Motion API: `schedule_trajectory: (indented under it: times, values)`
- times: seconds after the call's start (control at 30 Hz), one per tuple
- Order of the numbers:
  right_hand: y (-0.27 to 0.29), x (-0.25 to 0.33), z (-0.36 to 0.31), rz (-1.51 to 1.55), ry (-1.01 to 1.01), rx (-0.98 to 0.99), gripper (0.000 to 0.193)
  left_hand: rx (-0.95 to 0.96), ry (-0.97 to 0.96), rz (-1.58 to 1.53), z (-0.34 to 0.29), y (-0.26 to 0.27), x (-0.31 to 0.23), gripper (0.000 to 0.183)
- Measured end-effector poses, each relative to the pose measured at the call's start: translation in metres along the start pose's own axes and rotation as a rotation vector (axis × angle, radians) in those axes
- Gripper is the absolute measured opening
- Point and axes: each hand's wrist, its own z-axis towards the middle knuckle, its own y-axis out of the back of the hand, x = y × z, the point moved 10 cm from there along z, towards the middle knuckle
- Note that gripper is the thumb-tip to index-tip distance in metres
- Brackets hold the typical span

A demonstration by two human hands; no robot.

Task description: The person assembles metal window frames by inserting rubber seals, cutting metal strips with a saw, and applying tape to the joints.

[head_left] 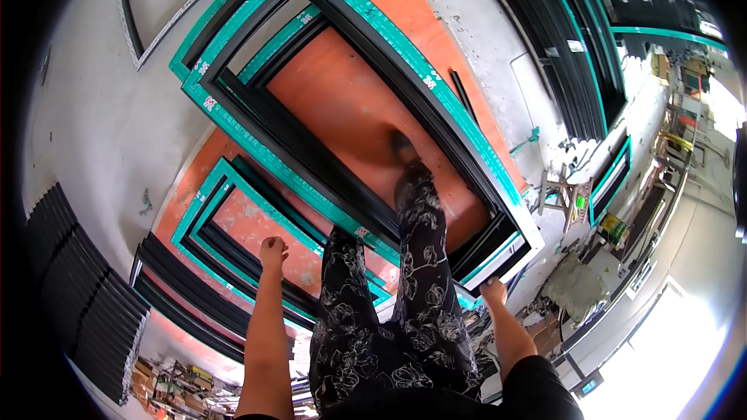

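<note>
We see our own torso cut off at the lower edge, and the floral black trousers (412, 319) hide the near corner of the frames beneath us; the stepping foot (403, 148) is blurred, so we cannot make out its shoe; the clutter at the bottom left is too small to read. Our left hand (272, 253) hangs at the end of a straight bare forearm, fingers curled into a loose fist that holds nothing; it hovers over the smaller window frame (204, 210), black with teal protective tape, though we cannot tell whether it touches it. Our right hand (493, 291) is also curled shut and empty, the arm bent slightly outward, near the right corner of the large window frame (436, 89); that frame, likewise black with teal tape, lies flat on an orange board (350, 101), and our forward leg stands inside its opening. To the left a stack of dark profiles (85, 280) lies on the grey concrete floor (93, 124); farther off, a thin grey frame (167, 12) rests on the floor, and more taped frames (583, 47) lean at the upper right.
</note>
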Motion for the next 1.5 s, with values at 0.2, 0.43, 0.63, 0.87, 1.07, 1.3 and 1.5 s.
schedule_trajectory:
  times: [0.2,0.43,0.63,0.87,1.07,1.3,1.5]
  values:
    - [-0.026,-0.07,-0.065,0.018,-0.107,-0.008,0.033,0.048,-0.073,0.024,0.0,0.056,-0.007,0.02]
    - [0.099,-0.011,0.006,0.201,0.108,-0.319,0.026,0.117,-0.09,0.096,-0.01,0.03,0.032,0.019]
    - [0.086,0.113,-0.017,0.594,0.546,-0.297,0.025,0.221,-0.053,0.242,-0.056,-0.053,0.086,0.023]
    - [-0.116,0.037,-0.063,0.5,0.686,0.087,0.024,0.348,-0.384,0.463,-0.091,-0.133,0.087,0.021]
    - [-0.24,-0.172,0.035,0.587,0.452,-0.008,0.032,0.287,-0.569,0.524,-0.164,-0.214,0.154,0.012]
    - [-0.272,-0.352,0.112,0.773,0.264,-0.18,0.021,0.396,-0.302,0.718,-0.23,-0.284,0.323,0.016]
    - [-0.266,-0.388,0.124,0.686,0.266,-0.069,0.025,0.351,-0.416,0.683,-0.228,-0.291,0.292,0.023]
